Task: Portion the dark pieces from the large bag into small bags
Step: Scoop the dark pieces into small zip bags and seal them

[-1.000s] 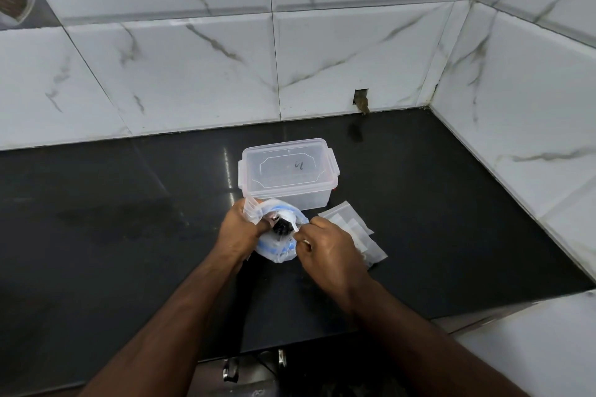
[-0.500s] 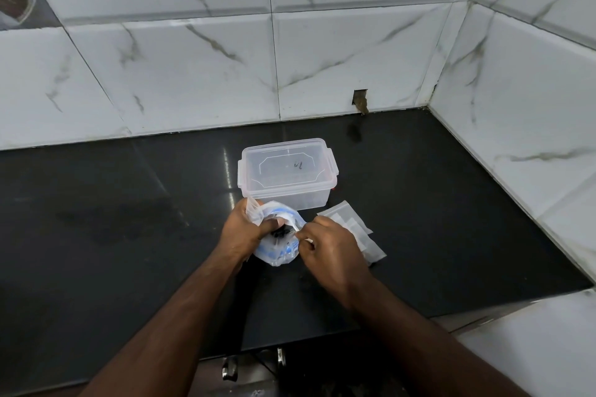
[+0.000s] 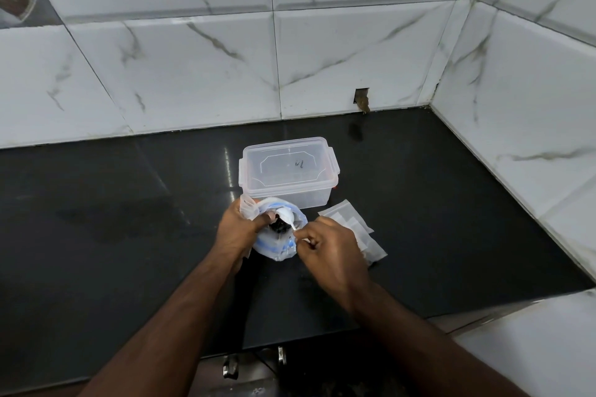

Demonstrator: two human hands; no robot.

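A large clear bag with blue print (image 3: pixel 276 246) stands on the black counter, its mouth open. Dark pieces (image 3: pixel 279 227) show inside it. My left hand (image 3: pixel 238 229) grips the bag's left rim and also pinches a small clear bag (image 3: pixel 248 207) against it. My right hand (image 3: pixel 329 248) holds the handle of a white plastic spoon (image 3: pixel 287 217) whose bowl sits over the dark pieces in the bag's mouth. A stack of small clear bags (image 3: pixel 350 222) lies flat just right of my right hand.
A clear plastic box with a snapped-on lid (image 3: pixel 288 171) stands right behind the large bag. Marble-tiled walls close the counter (image 3: pixel 129 203) at the back and right. The counter's front edge runs below my forearms.
The white spoon's bowl has come up into view above the dark pieces. My right hand has shifted slightly right and lifted; the left hand keeps its hold on the bag rim.
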